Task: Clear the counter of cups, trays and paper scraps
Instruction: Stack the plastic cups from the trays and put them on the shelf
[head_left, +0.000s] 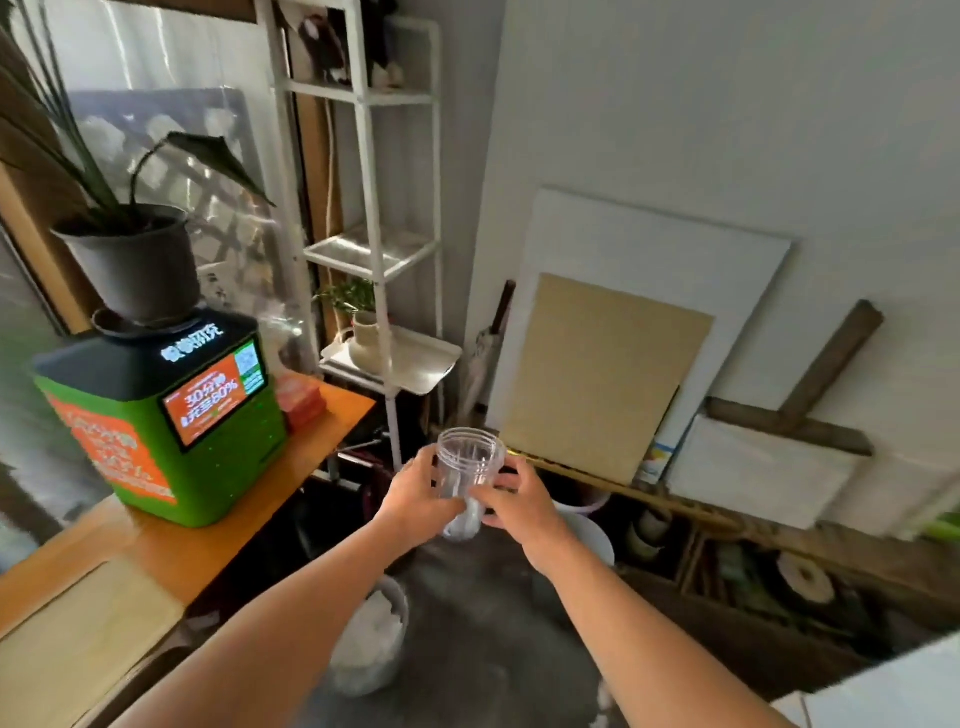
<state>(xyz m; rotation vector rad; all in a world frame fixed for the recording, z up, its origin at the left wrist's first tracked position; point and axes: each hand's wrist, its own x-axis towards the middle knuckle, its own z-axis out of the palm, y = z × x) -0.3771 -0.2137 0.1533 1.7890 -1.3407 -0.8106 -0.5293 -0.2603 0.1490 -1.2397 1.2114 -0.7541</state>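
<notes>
Clear plastic cup upright, mouth up, fingers of left hand and right hand around it.

Clear ribbed plastic cup with white crumpled paper inside, glossy orange wooden bench, shiny green plastic machine, matt dark plastic plant pot, white painted metal shelf, matt cardboard sheet

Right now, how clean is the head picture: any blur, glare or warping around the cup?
Head view: clear cup fairly sharp between both hands, left hand, right hand; wide-angle bending at the edges; left margin smeared; bright glare on the window plastic; floor dim.
</notes>
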